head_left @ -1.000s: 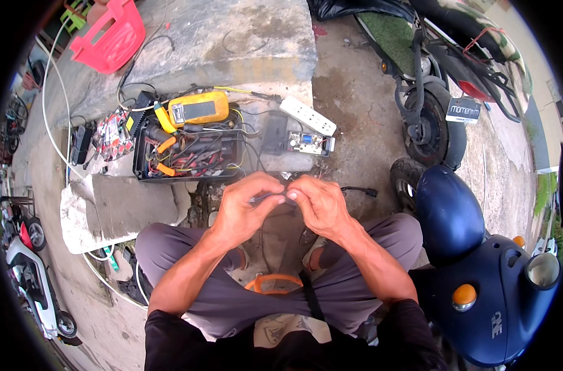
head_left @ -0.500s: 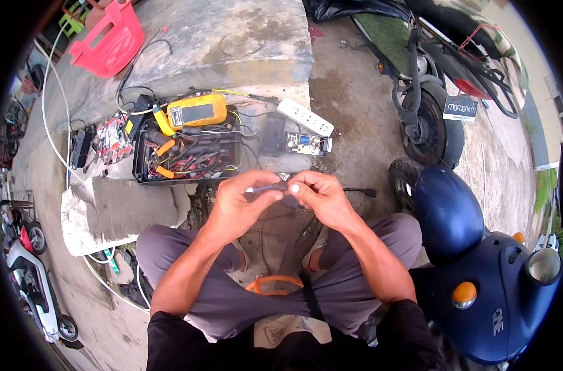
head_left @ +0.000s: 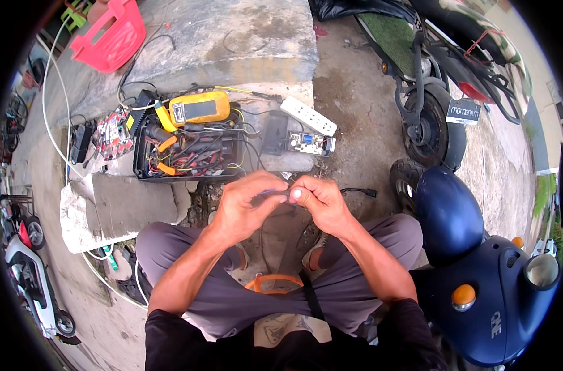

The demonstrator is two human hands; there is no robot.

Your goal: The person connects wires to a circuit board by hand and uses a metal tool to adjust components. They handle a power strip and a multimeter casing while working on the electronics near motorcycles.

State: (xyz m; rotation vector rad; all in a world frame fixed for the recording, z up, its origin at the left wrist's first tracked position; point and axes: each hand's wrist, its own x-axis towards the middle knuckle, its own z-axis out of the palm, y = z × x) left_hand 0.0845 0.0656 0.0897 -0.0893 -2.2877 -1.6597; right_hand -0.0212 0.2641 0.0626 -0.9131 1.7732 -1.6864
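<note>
In front of my crossed legs, my left hand (head_left: pixel 247 207) is pinched around a thin wire with some blue on it (head_left: pixel 266 193), whose end is mostly hidden by the fingers. Nearly touching it, my right hand (head_left: pixel 315 204) pinches a small dark piece of the wire between thumb and forefinger; its exact shape is too small to make out. Beyond the hands lie an open black toolbox (head_left: pixel 188 177) full of tools and cables, a yellow meter (head_left: pixel 214 105), a white power strip (head_left: pixel 307 115) and an exposed circuit board in a housing (head_left: pixel 307 143).
A concrete ledge (head_left: pixel 256 37) holds a red plastic basket (head_left: pixel 111 46). A blue scooter (head_left: pixel 454 278) stands close on my right, another (head_left: pixel 433 123) beyond it. A white scooter (head_left: pixel 34 284) and white hose (head_left: pixel 52 117) are at left; an orange ring-shaped item (head_left: pixel 272 278) lies between my legs.
Both hands have shifted slightly while staying pinched together. The left fingers now cover more of the wire than half a second ago, when its blue length showed more.
</note>
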